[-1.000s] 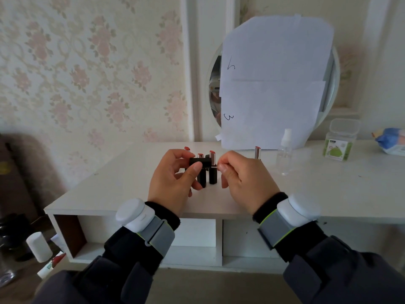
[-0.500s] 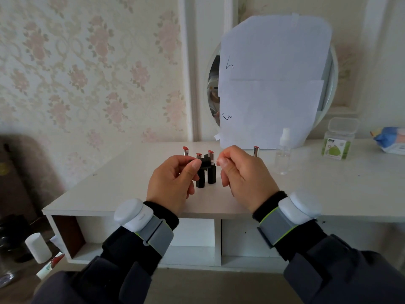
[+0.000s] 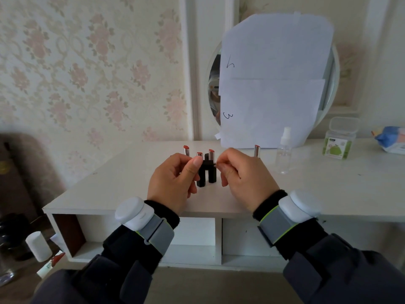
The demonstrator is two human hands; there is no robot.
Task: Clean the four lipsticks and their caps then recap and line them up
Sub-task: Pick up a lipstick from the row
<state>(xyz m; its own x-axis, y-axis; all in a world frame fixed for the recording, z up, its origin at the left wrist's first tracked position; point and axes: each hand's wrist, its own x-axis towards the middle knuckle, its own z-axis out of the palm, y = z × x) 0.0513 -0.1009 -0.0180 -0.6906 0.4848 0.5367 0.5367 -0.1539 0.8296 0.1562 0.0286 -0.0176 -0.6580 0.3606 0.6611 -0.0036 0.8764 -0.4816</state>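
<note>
Both hands are raised over the white table (image 3: 122,189). The left hand (image 3: 173,183) and the right hand (image 3: 243,178) together pinch a small black lipstick cap (image 3: 207,164) held sideways between their fingertips. Behind them four uncapped red lipsticks in silver tubes (image 3: 187,150) stand upright, two on black bases. A clear spray bottle (image 3: 284,153) stands to the right.

One wide-angle head camera looks forward and slightly down, close above the desk (image 3: 135,183), facing the wall mirror (image 3: 213,88).
</note>
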